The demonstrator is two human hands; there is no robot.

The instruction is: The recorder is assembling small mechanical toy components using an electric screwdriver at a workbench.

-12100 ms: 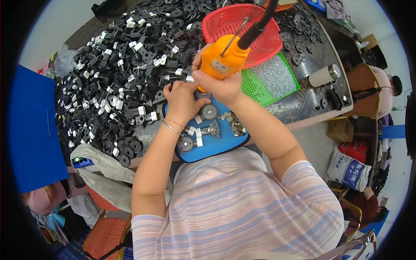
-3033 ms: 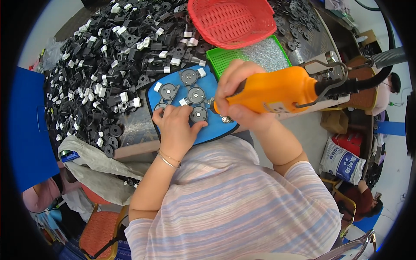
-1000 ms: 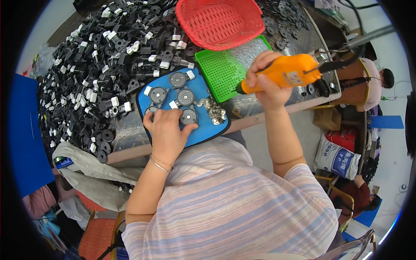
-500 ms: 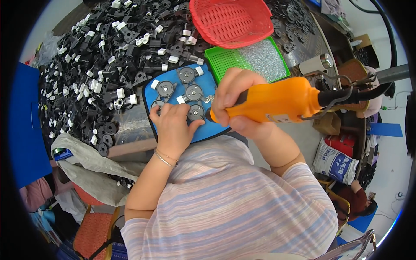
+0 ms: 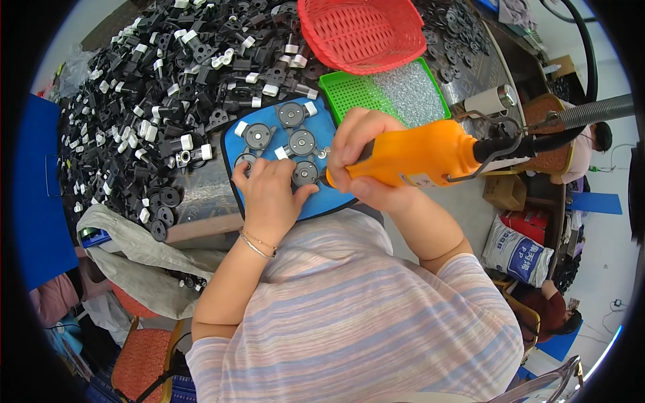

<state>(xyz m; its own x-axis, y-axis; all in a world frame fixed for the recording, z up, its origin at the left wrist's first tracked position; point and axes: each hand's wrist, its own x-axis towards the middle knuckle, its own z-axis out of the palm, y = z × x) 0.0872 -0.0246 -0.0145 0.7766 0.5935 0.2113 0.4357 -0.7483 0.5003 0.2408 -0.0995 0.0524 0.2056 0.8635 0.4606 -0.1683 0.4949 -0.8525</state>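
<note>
On a blue mat (image 5: 327, 201) with a dark edge lie several black round plastic parts (image 5: 257, 136), some with a white end piece. My left hand (image 5: 269, 195) is closed around the nearest black round part (image 5: 306, 173), thumb and forefinger at its rim. In my right hand (image 5: 369, 158) is an orange electric screwdriver (image 5: 420, 154), held tilted, its dark nose at the right edge of that part. Whether the tip touches a screw is too small to tell. A few small silver rings (image 5: 324, 153) lie on the mat beside my right fingers.
A big heap of black and white plastic parts (image 5: 181, 80) covers the table's left. Beyond the mat are a green tray (image 5: 349, 97) of small silver pieces and a red basket (image 5: 359, 37). Loose black discs (image 5: 457, 30) and a pale flask (image 5: 487, 101) lie farther right. A spring (image 5: 598, 111) holds the screwdriver.
The orange screwdriver's rear end has shifted slightly left, and the spring behind it has come further into view. My left hand stays on the same round part.
</note>
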